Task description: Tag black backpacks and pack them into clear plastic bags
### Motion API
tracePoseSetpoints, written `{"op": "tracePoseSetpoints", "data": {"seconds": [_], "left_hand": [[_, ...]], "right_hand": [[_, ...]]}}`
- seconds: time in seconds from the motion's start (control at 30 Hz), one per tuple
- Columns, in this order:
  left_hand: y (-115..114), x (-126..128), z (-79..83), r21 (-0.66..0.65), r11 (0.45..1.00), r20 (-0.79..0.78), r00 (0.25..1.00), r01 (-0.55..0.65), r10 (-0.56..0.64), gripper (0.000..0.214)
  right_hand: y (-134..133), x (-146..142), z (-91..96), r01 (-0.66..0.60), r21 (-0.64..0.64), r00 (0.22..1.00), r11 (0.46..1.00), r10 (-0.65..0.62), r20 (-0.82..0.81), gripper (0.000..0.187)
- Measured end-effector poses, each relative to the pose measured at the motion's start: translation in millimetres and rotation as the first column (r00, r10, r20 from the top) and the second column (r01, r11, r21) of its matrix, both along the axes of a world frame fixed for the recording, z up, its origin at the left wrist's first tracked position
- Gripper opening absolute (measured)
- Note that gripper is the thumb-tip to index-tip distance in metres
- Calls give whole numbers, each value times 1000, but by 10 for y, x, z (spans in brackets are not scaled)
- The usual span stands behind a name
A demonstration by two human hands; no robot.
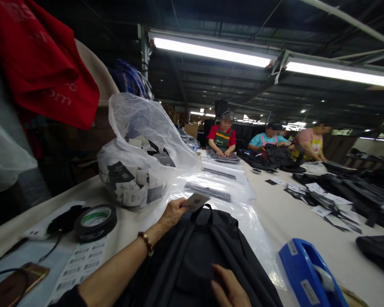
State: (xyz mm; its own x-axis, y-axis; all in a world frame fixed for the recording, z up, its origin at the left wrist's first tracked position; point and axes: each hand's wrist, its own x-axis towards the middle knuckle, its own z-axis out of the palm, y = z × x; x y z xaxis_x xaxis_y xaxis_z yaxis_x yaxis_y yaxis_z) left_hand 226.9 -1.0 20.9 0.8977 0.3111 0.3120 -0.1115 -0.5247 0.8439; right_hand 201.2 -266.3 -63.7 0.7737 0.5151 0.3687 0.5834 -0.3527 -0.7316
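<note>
A black backpack [196,256] lies in front of me with its shoulder straps upward and its top loop [206,207] pointing away. My left hand [174,213], wearing a beaded bracelet, is closed on a white hang tag [196,201] with a printed barcode, held just beside the loop. Low on the backpack's strap side rests my right hand [230,288], its visible fingers slightly bent and apart, with nothing seen in them. The frame's bottom edge cuts off part of that hand. Clear plastic bags [240,209] lie flat under and beyond the backpack.
At left are a plastic sack of tags [134,187], black tape [96,221], barcode labels [80,266] and a phone [19,283]. A blue tape dispenser [307,273] and loose tags [333,204] are at right. Several people work farther along the table [262,196].
</note>
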Motion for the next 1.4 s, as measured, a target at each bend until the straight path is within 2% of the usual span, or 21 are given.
{"op": "tracePoseSetpoints", "data": {"seconds": [0.07, 0.13, 0.2, 0.3, 0.4, 0.5, 0.63, 0.77, 0.93, 1.03, 1.2, 1.3, 1.4], "left_hand": [[-40, -54, -21, 32, 998, 11, 998, 56, -57, 19], [-56, -89, -65, 61, 994, 9, 996, 92, -93, 25], [-37, -103, -129, 69, 992, -6, 994, 106, -106, 28], [53, -80, -239, 20, 998, -15, 998, 55, -55, 25], [176, -3, -339, -99, 994, -15, 999, -39, 38, 18], [275, 113, -428, -235, 966, -31, 994, -110, 105, 24], [323, 269, -532, -369, 919, -56, 990, -140, 128, 30], [307, 377, -574, -467, 881, -66, 996, -82, 58, 30], [304, 455, -523, -544, 834, -75, 985, 91, -156, 35], [320, 475, -496, -520, 837, -92, 963, 172, -254, 36], [336, 392, -435, -371, 890, -133, 934, 264, -333, 25], [334, 282, -376, -247, 906, -127, 915, 345, -383, 18], [332, 175, -331, -109, 928, -89, 926, 357, -366, 19]], "right_hand": [[30, 137, 269, 76, 29, 983, 997, -70, -170, 36], [122, 284, 529, 208, 51, 949, 977, -189, -254, 43], [262, 422, 726, 267, 57, 942, 962, -248, -226, 42], [524, 604, 854, 178, 47, 979, 983, -173, -105, 35], [808, 796, 814, 95, 33, 992, 995, -92, -85, 28], [1083, 1015, 688, 69, 14, 991, 998, -66, -114, 26], [1345, 1246, 513, 31, -8, 987, 999, -32, -161, 30], [1420, 1355, 389, -55, -39, 974, 998, 45, -224, 34], [1359, 1432, 323, -138, -56, 933, 989, 111, -343, 33], [1314, 1429, 333, -181, -47, 919, 982, 152, -363, 39], [1294, 1334, 390, -210, -36, 933, 977, 190, -305, 52], [1289, 1302, 436, -227, -37, 934, 973, 206, -293, 47], [1239, 1326, 521, -221, -47, 919, 974, 192, -343, 43]]}}
